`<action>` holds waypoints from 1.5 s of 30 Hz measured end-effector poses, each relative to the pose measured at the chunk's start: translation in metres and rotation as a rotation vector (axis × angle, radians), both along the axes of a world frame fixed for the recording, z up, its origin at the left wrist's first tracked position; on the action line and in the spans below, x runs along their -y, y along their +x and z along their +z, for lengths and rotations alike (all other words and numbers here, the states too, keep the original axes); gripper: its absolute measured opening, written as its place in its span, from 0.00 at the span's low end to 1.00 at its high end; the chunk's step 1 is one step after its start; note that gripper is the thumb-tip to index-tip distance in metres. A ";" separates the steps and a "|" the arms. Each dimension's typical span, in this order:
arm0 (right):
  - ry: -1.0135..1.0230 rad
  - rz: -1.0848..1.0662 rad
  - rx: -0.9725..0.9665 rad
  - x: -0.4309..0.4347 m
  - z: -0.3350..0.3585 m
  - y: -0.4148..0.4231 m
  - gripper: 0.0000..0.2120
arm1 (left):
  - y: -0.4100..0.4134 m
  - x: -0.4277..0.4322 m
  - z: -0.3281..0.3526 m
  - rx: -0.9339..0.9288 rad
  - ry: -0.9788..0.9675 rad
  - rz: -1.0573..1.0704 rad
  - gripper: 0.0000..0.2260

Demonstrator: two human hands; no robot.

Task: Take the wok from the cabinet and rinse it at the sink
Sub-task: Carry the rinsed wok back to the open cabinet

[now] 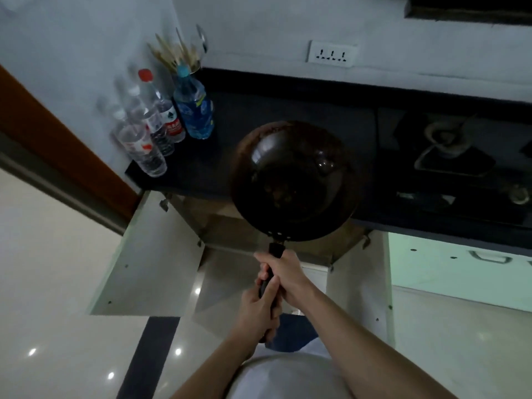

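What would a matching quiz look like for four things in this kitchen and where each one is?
Things:
1 wok
2 blue bottle
3 wall socket
4 cabinet door

Places:
A mounted above the counter
B swung open below the counter
C gripped at its handle by the left hand and right hand
D standing on the counter's left end

Pairs: 1-C, 2-D, 3-A, 4-B

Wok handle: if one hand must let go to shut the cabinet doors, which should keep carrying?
Right, most likely. The right hand grips the handle nearest the wok bowl, so it bears the weight better; the left hand holds the far end and is freer to release.
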State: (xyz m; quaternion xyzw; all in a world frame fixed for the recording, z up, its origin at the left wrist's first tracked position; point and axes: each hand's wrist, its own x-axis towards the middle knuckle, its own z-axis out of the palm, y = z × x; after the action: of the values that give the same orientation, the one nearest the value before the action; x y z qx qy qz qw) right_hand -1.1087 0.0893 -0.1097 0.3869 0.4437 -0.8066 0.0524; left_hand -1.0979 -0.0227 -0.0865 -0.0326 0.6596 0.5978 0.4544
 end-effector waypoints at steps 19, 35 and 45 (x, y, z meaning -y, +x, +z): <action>0.009 -0.168 0.079 -0.133 -0.001 -0.126 0.10 | -0.146 -0.134 -0.004 -0.006 -0.102 -0.184 0.20; -0.072 -0.294 0.176 -0.140 0.009 -0.187 0.09 | -0.228 -0.140 0.008 0.234 -0.057 -0.303 0.17; 0.001 -0.237 0.274 -0.142 0.020 -0.189 0.16 | -0.244 -0.134 0.000 0.281 -0.103 -0.404 0.18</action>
State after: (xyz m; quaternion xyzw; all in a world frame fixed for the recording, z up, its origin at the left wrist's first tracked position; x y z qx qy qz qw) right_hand -1.2974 0.2311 -0.0897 0.5430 0.3839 -0.7467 0.0168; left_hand -1.3415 0.1118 -0.0866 -0.0062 0.6126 0.4502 0.6496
